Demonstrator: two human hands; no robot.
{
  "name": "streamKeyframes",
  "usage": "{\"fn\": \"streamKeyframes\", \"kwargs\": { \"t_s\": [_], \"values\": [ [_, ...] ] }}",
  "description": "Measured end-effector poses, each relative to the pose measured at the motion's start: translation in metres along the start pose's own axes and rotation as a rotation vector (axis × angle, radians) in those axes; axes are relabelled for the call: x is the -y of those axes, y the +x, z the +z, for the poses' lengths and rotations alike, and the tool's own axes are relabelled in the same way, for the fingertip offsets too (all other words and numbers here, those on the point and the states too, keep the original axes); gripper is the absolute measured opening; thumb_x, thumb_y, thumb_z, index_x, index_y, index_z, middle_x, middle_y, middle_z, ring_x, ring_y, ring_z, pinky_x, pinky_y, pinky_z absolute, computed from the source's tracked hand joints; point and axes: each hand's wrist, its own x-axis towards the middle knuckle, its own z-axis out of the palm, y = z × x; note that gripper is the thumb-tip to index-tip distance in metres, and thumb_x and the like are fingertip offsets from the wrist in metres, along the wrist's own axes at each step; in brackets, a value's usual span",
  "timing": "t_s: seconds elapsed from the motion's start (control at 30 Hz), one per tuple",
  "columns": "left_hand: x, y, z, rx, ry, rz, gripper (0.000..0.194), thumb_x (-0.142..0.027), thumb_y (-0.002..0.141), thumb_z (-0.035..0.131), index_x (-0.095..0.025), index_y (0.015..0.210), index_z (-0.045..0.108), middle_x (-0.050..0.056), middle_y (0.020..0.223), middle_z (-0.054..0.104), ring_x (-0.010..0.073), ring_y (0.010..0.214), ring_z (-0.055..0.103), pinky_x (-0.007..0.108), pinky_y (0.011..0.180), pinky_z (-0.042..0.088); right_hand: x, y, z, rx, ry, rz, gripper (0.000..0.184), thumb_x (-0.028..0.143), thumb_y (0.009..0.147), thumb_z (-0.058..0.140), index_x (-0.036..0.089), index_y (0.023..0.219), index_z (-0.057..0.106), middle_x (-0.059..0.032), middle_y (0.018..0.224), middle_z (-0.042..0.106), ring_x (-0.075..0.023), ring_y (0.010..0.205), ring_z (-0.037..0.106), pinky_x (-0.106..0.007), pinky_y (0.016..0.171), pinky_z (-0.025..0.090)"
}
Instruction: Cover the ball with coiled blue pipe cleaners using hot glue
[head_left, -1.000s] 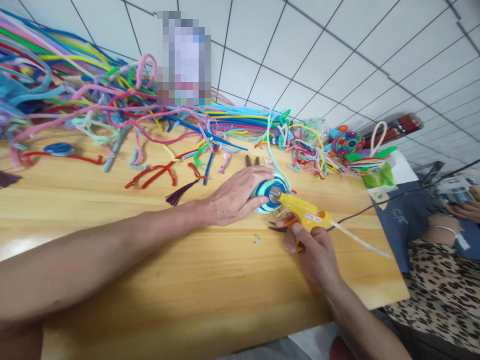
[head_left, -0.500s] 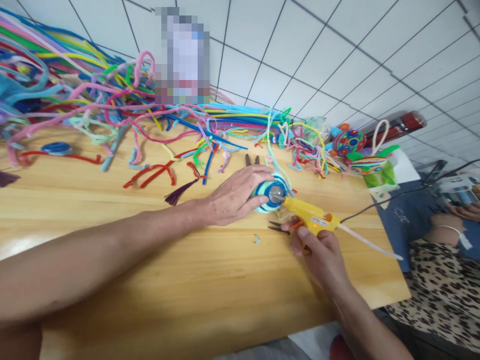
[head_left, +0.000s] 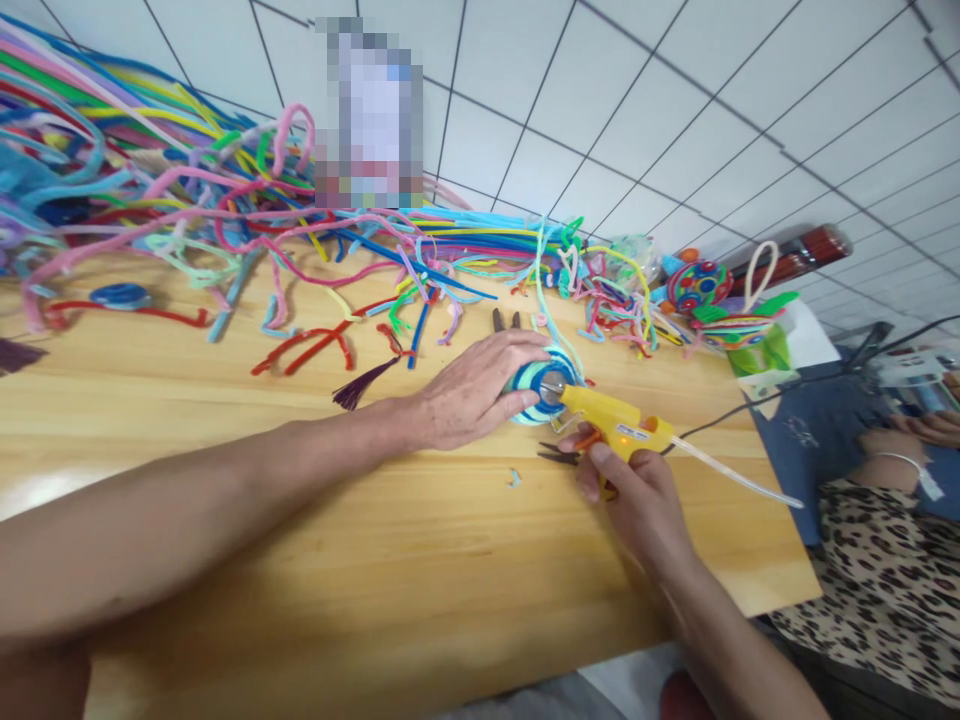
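Observation:
My left hand [head_left: 487, 385] is closed around a round piece [head_left: 538, 410] wound in mint and blue pipe cleaner, with a clear, shiny centre. A mint strand [head_left: 541, 285] runs from it toward the back of the table. In my right hand [head_left: 637, 495] is a yellow hot glue gun [head_left: 611, 415], fingers wrapped round its handle and orange trigger. Its nozzle points left and reaches over the clear centre; whether it touches is hard to tell. A translucent glue stick [head_left: 739, 473] sticks out of its rear. Dark metal tips [head_left: 559, 454] of a tool show beside my right fingers.
Many coloured pipe cleaners [head_left: 480, 235] lie heaped along the wall side. Red pieces [head_left: 311, 345] and a purple tassel [head_left: 366, 384] lie left of my hand. A black cord [head_left: 720, 415] trails right. Another person's arm [head_left: 892, 470] is at the right edge.
The glue gun has shifted slightly left, its nozzle further over the clear centre. My left hand keeps its hold on the round piece.

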Motion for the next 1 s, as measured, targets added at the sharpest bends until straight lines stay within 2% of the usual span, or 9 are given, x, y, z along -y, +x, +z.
{"fn": "streamKeyframes", "kwargs": {
  "t_s": [0.13,0.3,0.37,0.5,0.57,0.7,0.87,0.93,1.0],
  "values": [
    [-0.001,-0.001,0.001,-0.02,-0.011,-0.006,0.042,-0.037,0.112,0.055,-0.022,0.15,0.045,0.018,0.151,0.063,0.032,0.15,0.056,0.058,0.123,0.052,-0.002,0.0,-0.001,0.005,0.007,0.004,0.036,0.056,0.086,0.085,0.021,0.095,0.079,-0.0058,0.089,0.08,-0.011,0.052,0.047,-0.033,0.058,0.044],
    [-0.001,-0.002,0.002,-0.02,0.016,0.025,0.036,-0.035,0.113,0.053,-0.023,0.147,0.048,0.019,0.154,0.06,0.0312,0.151,0.055,0.059,0.122,0.053,-0.005,0.001,-0.005,0.027,-0.034,-0.01,0.04,0.057,0.089,0.083,0.022,0.072,0.074,-0.0056,0.072,0.073,-0.0191,0.067,0.06,-0.036,0.074,0.051],
    [-0.002,-0.002,0.001,-0.011,0.033,0.032,0.033,-0.034,0.113,0.051,-0.023,0.145,0.05,0.019,0.155,0.059,0.0308,0.152,0.055,0.059,0.122,0.053,-0.005,0.0,-0.005,0.025,-0.025,-0.016,0.04,0.057,0.089,0.082,0.023,0.07,0.072,-0.0046,0.068,0.07,-0.0204,0.071,0.063,-0.037,0.078,0.052],
    [-0.003,-0.001,-0.001,0.002,0.064,0.037,0.031,-0.031,0.113,0.049,-0.023,0.142,0.054,0.018,0.154,0.059,0.0301,0.152,0.055,0.056,0.123,0.053,-0.006,0.0,-0.006,0.011,0.018,0.004,0.032,0.054,0.089,0.084,0.023,0.088,0.08,-0.0046,0.088,0.079,-0.0128,0.058,0.051,-0.034,0.071,0.049],
    [-0.004,-0.001,-0.002,0.01,0.064,0.039,0.031,-0.031,0.113,0.05,-0.022,0.142,0.054,0.018,0.154,0.059,0.0301,0.151,0.055,0.056,0.124,0.052,-0.006,-0.001,-0.009,0.004,0.022,0.012,0.033,0.055,0.088,0.084,0.022,0.09,0.08,-0.0057,0.093,0.08,-0.0111,0.054,0.045,-0.034,0.065,0.046],
    [-0.004,0.0,-0.003,0.021,0.087,0.037,0.031,-0.033,0.114,0.049,-0.024,0.142,0.053,0.017,0.154,0.059,0.0296,0.151,0.055,0.056,0.123,0.054,-0.008,-0.004,-0.018,0.003,0.004,0.015,0.04,0.058,0.086,0.086,0.019,0.079,0.078,-0.0084,0.087,0.079,-0.0117,0.054,0.047,-0.034,0.061,0.045],
    [-0.003,0.0,-0.002,0.018,0.108,0.048,0.03,-0.033,0.114,0.048,-0.022,0.142,0.054,0.018,0.152,0.059,0.0289,0.149,0.056,0.054,0.122,0.055,-0.013,-0.01,-0.023,-0.023,0.025,0.048,0.041,0.058,0.084,0.087,0.019,0.093,0.081,-0.0067,0.085,0.078,-0.0106,0.052,0.048,-0.031,0.057,0.043],
    [-0.003,0.0,-0.002,0.021,0.106,0.051,0.03,-0.032,0.114,0.049,-0.021,0.141,0.053,0.019,0.153,0.059,0.0299,0.149,0.056,0.054,0.122,0.055,-0.014,-0.01,-0.023,-0.027,0.022,0.039,0.04,0.058,0.085,0.086,0.019,0.086,0.08,-0.0056,0.081,0.077,-0.0104,0.053,0.047,-0.031,0.059,0.044],
    [-0.004,0.0,-0.002,0.026,0.1,0.048,0.031,-0.031,0.113,0.049,-0.02,0.142,0.053,0.02,0.153,0.058,0.0306,0.149,0.056,0.054,0.122,0.054,-0.015,-0.009,-0.021,-0.022,0.006,0.015,0.043,0.059,0.086,0.086,0.019,0.071,0.076,-0.0058,0.077,0.074,-0.0117,0.058,0.051,-0.031,0.064,0.046]
  ]
}}
